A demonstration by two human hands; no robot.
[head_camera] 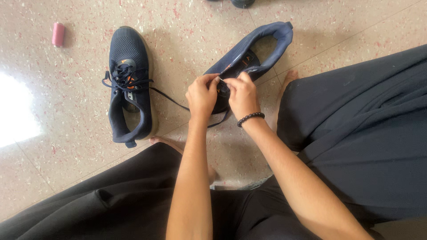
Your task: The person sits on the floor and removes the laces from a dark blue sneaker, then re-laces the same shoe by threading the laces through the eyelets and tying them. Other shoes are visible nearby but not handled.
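Seen from the head camera, a person sits on a speckled terrazzo floor (311, 31) in loose dark trousers (369, 133), legs spread so the work lies between the knees and within easy reach. The left hand (202, 95) and the right hand (242, 94) meet over the front of a navy running shoe (262, 44), which lies angled with its open collar pointing away, toe end tucked under the hands. Both sets of fingers are pinched together on a thin lace tip (221, 80) at the shoe's eyelets, knuckles nearly touching, apparently to steady so small a thing. A beaded bracelet (250, 118) rings the right wrist. A dark lace (171, 98) trails from beneath the left hand across the floor to the second navy shoe (130, 84), which rests upright just to the left, its laces loosely bunched. Well apart, near the upper left, lies a pink spool (58, 34).
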